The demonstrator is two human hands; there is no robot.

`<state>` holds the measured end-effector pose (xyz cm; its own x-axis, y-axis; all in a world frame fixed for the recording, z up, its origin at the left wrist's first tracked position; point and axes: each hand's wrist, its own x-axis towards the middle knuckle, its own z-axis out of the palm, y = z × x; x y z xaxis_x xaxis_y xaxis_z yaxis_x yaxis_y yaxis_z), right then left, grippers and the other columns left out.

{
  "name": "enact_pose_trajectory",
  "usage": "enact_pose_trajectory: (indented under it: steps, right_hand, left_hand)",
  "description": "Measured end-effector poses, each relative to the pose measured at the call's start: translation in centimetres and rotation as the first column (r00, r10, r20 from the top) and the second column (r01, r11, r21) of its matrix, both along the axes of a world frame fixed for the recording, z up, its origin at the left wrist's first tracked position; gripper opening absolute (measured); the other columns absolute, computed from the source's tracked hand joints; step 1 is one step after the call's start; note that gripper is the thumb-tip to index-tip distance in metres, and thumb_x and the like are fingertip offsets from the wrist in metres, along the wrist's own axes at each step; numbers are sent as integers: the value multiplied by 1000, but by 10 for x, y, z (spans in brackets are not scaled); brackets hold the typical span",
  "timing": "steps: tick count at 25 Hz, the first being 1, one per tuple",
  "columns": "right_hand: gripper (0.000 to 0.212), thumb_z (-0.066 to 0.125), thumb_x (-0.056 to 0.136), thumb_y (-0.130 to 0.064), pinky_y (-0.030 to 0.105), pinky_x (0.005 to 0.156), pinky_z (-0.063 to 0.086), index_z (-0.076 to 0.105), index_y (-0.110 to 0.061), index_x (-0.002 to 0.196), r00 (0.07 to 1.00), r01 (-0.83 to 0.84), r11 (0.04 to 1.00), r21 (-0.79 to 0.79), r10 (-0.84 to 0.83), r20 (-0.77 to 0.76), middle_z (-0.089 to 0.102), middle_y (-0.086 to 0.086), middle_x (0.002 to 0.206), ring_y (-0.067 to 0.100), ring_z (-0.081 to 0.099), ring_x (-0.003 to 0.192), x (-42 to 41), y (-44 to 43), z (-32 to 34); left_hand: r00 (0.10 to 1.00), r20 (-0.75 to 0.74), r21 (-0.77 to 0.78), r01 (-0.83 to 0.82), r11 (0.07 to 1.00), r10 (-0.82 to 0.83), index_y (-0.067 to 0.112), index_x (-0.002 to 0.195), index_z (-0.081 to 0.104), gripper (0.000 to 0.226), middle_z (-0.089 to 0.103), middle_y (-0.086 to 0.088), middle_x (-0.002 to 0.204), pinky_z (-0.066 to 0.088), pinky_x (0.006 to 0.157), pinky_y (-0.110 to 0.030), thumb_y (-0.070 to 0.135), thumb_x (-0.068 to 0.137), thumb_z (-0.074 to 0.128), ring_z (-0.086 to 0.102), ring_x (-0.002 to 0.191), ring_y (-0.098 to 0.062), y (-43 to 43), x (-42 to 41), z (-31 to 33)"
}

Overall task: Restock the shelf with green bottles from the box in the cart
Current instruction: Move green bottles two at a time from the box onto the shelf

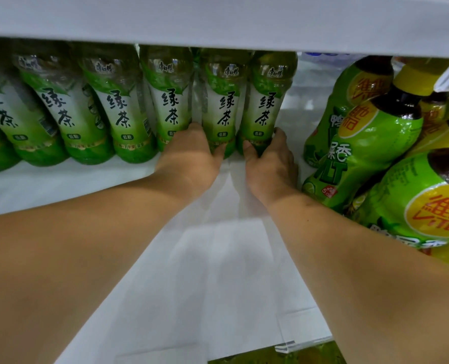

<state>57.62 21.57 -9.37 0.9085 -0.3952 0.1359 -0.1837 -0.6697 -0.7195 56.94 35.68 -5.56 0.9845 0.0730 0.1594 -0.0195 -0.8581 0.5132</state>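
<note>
Head view: left hand [191, 158], right hand [270, 164], grips round green bottles [224, 101] on white shelf [218, 258].

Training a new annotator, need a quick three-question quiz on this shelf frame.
1. True or false: the left hand is empty.
2. The right hand grips: A) the rightmost green tea bottle, B) the leftmost one, C) nothing?
3. Fill in: the lime-green bottles right of the tea row have ___ caps.
Key: 1 false, it grips the neighbouring green tea bottle; 2 A; 3 yellow.
</note>
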Motion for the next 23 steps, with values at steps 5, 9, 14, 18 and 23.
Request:
enact_pose_trajectory:
  steps: [5,9,14,18,23]
  right_hand:
    - [49,55,93,-46,45,105,41,45,-23,135,998,-41,999,19,41,-38,58,5,132,32,52,123,-6,1,7]
    - [55,56,86,-50,44,105,44,48,-25,134,993,-81,990,116,90,-73,58,7,132,32,55,122,-21,8,15]
    - [49,61,95,-34,40,105,45,48,-22,140,999,-13,938,347,25,-30,57,-1,121,25,57,117,-74,27,27]
    - [39,56,98,-32,26,88,43,53,-23,136,996,-8,895,447,47,-76,63,-5,104,16,58,100,-128,39,43]
    - [39,51,101,-37,24,85,39,51,-25,138,973,46,855,517,80,-218,60,2,126,18,59,109,-193,56,61]
  left_hand:
    - [996,-76,-207,38,978,-55,14,108,57,39,61,-4,94,43,71,-27,44,84,65,61,93,-27,16,-25,0]
    - [980,-199,-280,-37,959,-20,18,134,55,54,62,-4,123,40,78,-27,50,90,56,57,110,-28,37,-50,16]
    - [946,-311,-467,-68,882,-92,20,97,60,31,63,-4,99,45,81,-35,49,95,51,60,93,-25,62,-79,32]
    - [907,-389,-591,-113,799,-160,26,113,57,35,63,5,112,46,99,-39,55,94,50,60,106,-20,85,-115,32]
    - [852,-478,-607,-145,781,-213,24,129,54,48,61,4,120,45,98,-39,57,96,45,58,108,-19,110,-168,39]
